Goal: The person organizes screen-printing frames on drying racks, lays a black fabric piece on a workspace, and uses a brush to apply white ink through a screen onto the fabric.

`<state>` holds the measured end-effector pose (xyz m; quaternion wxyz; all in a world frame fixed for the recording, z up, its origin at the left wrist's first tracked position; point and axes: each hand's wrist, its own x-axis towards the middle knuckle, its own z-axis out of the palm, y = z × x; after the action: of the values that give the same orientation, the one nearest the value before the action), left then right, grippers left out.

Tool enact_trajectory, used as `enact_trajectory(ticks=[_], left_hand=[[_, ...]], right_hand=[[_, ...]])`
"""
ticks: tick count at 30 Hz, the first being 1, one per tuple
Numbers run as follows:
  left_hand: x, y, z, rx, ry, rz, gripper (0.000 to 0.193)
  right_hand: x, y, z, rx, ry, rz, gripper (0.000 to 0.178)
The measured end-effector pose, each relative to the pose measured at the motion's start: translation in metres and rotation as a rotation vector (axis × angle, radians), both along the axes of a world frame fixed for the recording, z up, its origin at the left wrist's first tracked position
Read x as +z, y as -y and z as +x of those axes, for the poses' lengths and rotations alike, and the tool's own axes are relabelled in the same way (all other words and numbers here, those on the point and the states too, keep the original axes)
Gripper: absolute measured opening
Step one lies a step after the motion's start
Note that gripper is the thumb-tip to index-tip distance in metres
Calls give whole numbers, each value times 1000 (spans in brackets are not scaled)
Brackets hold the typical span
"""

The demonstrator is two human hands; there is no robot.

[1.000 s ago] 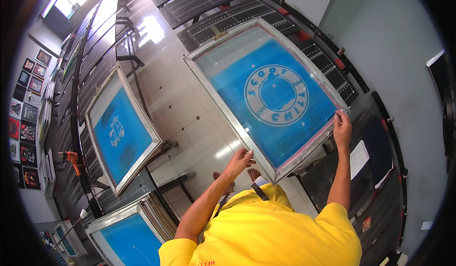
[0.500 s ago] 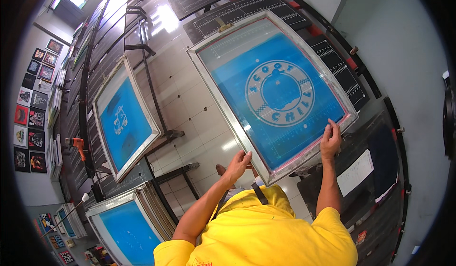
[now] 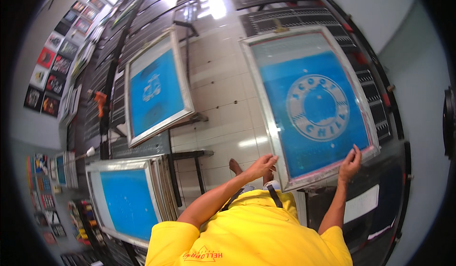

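A large screen printing frame (image 3: 269,109) with a metal rim and blue mesh lies to my right, tilted, over a dark printing table. Its mesh carries a pale ring-shaped design. At the near part of the frame's left rim, my left hand (image 3: 261,166) is closed, fingertips on the edge. My right hand (image 3: 350,166) grips the near rim close to the right corner, with fingers reaching over onto the mesh side. Part of each hand's grip is hidden by the frame and by its own fingers.
Another blue screen frame (image 3: 188,97) leans at the left. Below it stands a stack of screens (image 3: 151,180). An orange heat gun (image 3: 99,102) is farther left. White paper (image 3: 363,204) lies on the dark table at right. Tiled floor (image 3: 228,128) runs between the tables.
The view has turned left, so the whole scene sits farther right in it. Both hands stay at the same rims of the screen printing frame.
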<state>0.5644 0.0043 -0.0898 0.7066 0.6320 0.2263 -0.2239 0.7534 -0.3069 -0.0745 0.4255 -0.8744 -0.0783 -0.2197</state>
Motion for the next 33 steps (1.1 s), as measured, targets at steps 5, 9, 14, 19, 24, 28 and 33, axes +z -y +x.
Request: enact_trajectory(ticks=[5,9,14,19,24,28,33], left_hand=[[62,-69,-1,-217,-65,100,64],[121,-192,-20,-55,47,142,60],[130,-379,-91,541,167,359,52],[90,-533,-211,920,31,864,51],[39,-613,-301,1045,-189,1223,58],[8,-645,-336,1033,-256,1272,55],[-16,-670,-347,985,-244,1113,57]], right_hand=[[-5,6,0,35,-56,-30,26],[-8,19,8,84,-48,-63,28],[9,1,5,14,-26,-5,29],[49,-101,-24,150,-31,49,27],[85,-257,-70,439,-92,-33,22],[73,-387,-92,749,-347,-28,29],[10,-520,-102,935,-602,-82,46]])
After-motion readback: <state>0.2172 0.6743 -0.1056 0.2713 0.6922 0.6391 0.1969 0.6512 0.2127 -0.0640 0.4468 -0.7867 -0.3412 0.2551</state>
